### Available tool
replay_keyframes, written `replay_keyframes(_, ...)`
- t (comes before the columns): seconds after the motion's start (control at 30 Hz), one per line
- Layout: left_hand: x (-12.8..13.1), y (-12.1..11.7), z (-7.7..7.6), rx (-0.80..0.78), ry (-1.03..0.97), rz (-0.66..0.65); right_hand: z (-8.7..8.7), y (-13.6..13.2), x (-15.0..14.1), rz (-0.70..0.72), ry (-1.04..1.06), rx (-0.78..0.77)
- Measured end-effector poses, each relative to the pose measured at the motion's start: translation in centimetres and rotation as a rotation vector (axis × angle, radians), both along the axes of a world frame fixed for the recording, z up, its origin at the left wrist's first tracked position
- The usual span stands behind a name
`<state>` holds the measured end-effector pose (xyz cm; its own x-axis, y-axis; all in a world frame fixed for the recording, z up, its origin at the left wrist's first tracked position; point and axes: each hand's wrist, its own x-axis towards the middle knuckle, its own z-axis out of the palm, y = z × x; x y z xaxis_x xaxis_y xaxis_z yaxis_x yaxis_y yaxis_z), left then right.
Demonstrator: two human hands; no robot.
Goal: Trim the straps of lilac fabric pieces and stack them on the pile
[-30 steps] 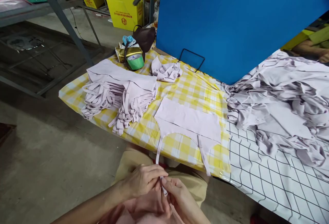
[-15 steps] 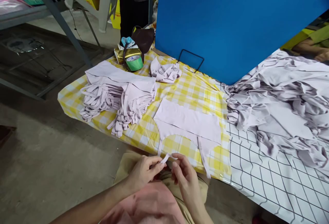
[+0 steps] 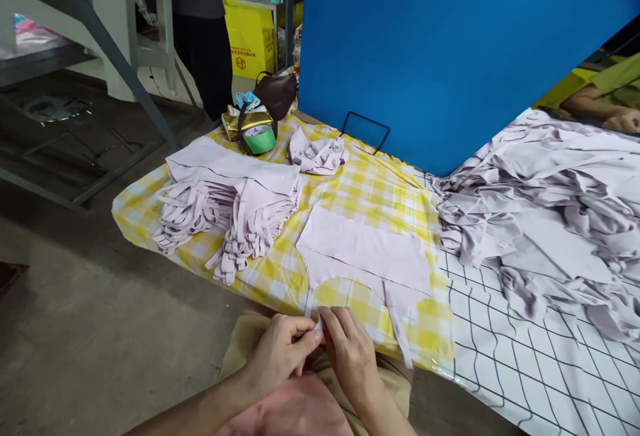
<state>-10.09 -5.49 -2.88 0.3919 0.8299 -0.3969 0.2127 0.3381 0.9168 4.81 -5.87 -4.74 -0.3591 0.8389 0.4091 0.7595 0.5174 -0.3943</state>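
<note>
A pale lilac camisole top lies flat at the front of the yellow checked cloth, its straps toward me. My left hand pinches the left strap between thumb and fingers, just off the table edge above my lap. Close against it, my right hand is closed on the same strap, its fingers curled over and hiding most of it. The right strap hangs down loose to the table edge. To the left sits a stack of matching tops with many straps dangling.
A crumpled lilac piece lies behind. Green tape, a gold packet and a dark bag stand at the far corner. A blue panel rises at the back; a heap of lilac garments covers the right. Two other people are nearby.
My right hand has come in to the left hand and its fingers have closed over the strap. The view has tilted up slightly. A person at the back has shifted left.
</note>
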Motion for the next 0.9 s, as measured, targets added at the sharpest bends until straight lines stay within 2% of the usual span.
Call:
replay_keyframes(0.03,0.1,0.1,0.2,0.031,0.021,-0.009,0.0,0.3,0.1,-0.004,0.006,0.003)
replay_keyframes(0.1,0.1,0.8,0.5,0.19,0.083,-0.018,-0.2,1.0,0.2,-0.033,0.049,-0.003)
replay_keyframes(0.23,0.2,4.8,0.4,0.67,0.345,-0.02,0.0,3.4,1.1,-0.155,0.249,-0.063)
replay_keyframes(0.33,0.8,9.2,-0.4,0.942,0.551,-0.177,0.7,5.5,1.9,-0.246,0.374,-0.154)
replay_keyframes(0.43,1.6,12.9,-1.3,1.116,0.654,-0.383,1.1,7.3,2.6,-0.319,0.473,-0.286)
replay_keyframes(0.53,2.4,14.7,-2.0,1.192,0.693,-0.476,0.9,8.7,3.1,-0.369,0.589,-0.437)
replay_keyframes(0.6,2.7,15.3,-2.3,1.199,0.682,-0.466,0.6,9.4,3.4,-0.388,0.634,-0.511)
replay_keyframes(0.7,2.9,15.9,-2.7,1.108,0.607,-0.399,0.4,10.3,3.7,-0.413,0.601,-0.602)
replay_keyframes(0.8,3.1,16.4,-3.1,1.0,0.53,-0.339,0.5,10.9,3.9,-0.434,0.485,-0.61)
replay_keyframes(0.9,3.2,16.9,-3.4,0.968,0.496,-0.326,0.7,11.4,4.0,-0.433,0.381,-0.56)
